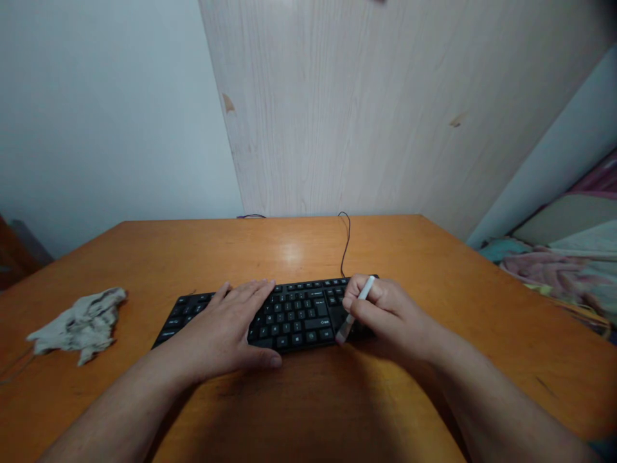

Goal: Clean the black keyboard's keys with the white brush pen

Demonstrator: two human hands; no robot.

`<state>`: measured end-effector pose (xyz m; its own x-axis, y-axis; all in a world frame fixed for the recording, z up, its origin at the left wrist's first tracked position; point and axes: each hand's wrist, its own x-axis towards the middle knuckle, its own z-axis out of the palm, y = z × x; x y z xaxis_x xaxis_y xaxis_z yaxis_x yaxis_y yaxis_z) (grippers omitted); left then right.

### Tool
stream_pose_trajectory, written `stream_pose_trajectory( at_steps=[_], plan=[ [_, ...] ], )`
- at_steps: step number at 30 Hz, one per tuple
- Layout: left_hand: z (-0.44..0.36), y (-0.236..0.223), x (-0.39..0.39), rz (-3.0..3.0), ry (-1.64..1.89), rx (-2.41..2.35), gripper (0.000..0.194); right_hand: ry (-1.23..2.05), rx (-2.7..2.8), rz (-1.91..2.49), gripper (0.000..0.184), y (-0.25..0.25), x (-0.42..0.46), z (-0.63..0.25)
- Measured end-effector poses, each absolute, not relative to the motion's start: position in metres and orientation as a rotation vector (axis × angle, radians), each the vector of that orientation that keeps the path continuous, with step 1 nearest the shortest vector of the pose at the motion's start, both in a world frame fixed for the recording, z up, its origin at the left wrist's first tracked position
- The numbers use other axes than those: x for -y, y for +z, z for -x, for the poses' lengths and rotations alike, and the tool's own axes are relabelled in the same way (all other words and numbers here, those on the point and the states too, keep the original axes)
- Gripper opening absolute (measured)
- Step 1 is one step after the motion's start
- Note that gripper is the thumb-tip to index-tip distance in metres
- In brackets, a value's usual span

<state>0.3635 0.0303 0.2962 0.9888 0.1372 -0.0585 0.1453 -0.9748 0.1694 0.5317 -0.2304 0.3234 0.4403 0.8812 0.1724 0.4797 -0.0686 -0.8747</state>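
A black keyboard (294, 315) lies on the wooden table in front of me. Across its left part rests my left hand (234, 328), fingers stretched out and thumb along the front edge, covering many keys. My right hand (380, 302) is closed around the white handle of a small brush (360, 299). The brush slants down to the left, its bristles low at the keyboard's front edge, between the main keys and the right-hand key block. That hand hides much of the keyboard's right end.
A crumpled, stained cloth (87, 321) lies at the left of the table (289, 411). The keyboard's thin cable (347, 238) runs to the back edge, where another short dark cable (253, 216) shows. Behind stands a pale wood-grain panel (328, 116). Bedding (554, 270) is heaped at the right.
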Motion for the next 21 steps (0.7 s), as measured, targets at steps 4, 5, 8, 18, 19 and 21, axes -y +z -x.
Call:
stream_pose_trajectory(
  at_steps=[4, 5, 8, 18, 19, 21],
  plan=[
    [-0.363, 0.294, -0.032, -2.961, -0.063, -0.205, 0.126, 0.507, 1.154, 1.677, 0.018, 0.317, 0.23, -0.534],
    [-0.363, 0.294, -0.032, -2.961, -0.065, -0.209, 0.126, 0.468, 1.146, 1.704, 0.019, 0.316, 0.229, -0.535],
    [-0.363, 0.295, -0.031, -2.957, -0.078, -0.222, 0.127, 0.235, 1.115, 1.825, 0.024, 0.314, 0.227, -0.54],
    [-0.363, 0.299, -0.029, -2.954, -0.1, -0.239, 0.127, -0.064, 1.13, 1.92, 0.022, 0.302, 0.219, -0.554],
    [-0.363, 0.298, -0.029, -2.955, -0.092, -0.241, 0.127, -0.062, 1.149, 1.935, 0.022, 0.302, 0.219, -0.554],
    [-0.363, 0.296, -0.03, -2.961, -0.067, -0.239, 0.126, -0.041, 1.175, 1.967, 0.024, 0.303, 0.219, -0.553]
  ],
)
